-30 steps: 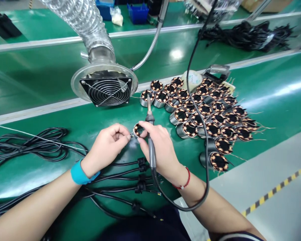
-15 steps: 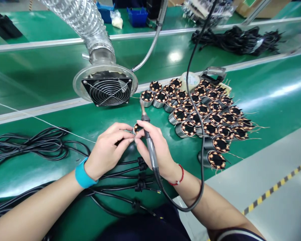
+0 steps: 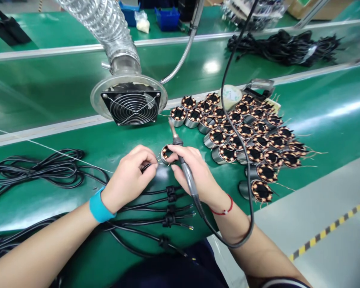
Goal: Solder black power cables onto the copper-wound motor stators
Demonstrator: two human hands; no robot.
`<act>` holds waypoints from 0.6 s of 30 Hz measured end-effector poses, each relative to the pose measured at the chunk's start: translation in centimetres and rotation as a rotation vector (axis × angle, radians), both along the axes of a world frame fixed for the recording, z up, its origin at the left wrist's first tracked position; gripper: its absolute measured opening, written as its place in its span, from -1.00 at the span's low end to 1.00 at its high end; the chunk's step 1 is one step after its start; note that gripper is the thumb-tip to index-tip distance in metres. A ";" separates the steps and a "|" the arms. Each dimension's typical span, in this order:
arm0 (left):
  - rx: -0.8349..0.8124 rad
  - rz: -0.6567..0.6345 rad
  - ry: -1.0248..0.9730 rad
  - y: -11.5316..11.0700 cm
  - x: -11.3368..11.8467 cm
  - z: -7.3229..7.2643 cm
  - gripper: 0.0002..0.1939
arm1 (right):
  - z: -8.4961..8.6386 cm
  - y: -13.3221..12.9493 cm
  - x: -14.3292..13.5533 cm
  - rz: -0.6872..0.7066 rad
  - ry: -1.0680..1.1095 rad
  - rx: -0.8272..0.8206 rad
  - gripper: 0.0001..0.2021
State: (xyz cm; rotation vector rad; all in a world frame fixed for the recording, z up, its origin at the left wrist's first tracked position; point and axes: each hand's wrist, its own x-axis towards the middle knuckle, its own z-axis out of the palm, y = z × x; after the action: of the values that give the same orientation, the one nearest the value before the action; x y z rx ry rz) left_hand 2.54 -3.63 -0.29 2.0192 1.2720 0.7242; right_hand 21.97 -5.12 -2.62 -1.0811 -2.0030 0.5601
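My right hand (image 3: 195, 170) is closed around a soldering iron (image 3: 188, 176), whose tip points away from me. The thumb and forefinger of that hand are at the right side of a small motor stator (image 3: 165, 153) with copper windings, partly covering it. To the left of this stator, my left hand (image 3: 135, 172) is closed in a pinch on a thin wire (image 3: 159, 163). A dark piece shows between its fingers, too hidden to name. Several more stators (image 3: 228, 154) stand in a cluster on the green bench (image 3: 108, 140) at the right.
A fume extractor fan (image 3: 133, 108) hangs beyond my hands on a flexible duct (image 3: 108, 28). Black cables (image 3: 168, 219) with stripped ends lie in front of me, with a coiled cable (image 3: 36, 170) at left. The iron's cord (image 3: 247, 172) loops past my right arm.
My hands have moved apart: the left is slightly left of the stator, the right slightly to the right with the soldering iron. More of the stator now shows between them.
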 end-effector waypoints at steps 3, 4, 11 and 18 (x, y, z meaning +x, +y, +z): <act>-0.093 0.035 -0.047 0.1 -0.1 -0.1 -0.88 | -0.2 0.4 0.1 0.003 -0.038 0.007 -0.61; -0.118 0.045 -0.063 0.1 -0.1 -0.1 -0.88 | -0.3 0.5 -0.1 -0.002 -0.039 0.013 -0.64; -0.243 0.130 -0.152 0.5 -0.5 0.0 -0.93 | -0.9 0.6 -2.5 -0.119 -0.044 0.011 -0.65; -0.268 0.092 -0.127 0.4 -0.6 -0.1 -0.94 | 0.1 -0.7 -1.1 -0.119 -0.066 0.039 -0.61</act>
State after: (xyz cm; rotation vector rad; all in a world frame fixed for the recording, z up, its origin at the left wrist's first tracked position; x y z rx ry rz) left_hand 1.96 -3.24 -0.44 1.6833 1.3185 0.6740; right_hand 20.88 -5.78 -2.51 -1.2003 -1.9816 0.4268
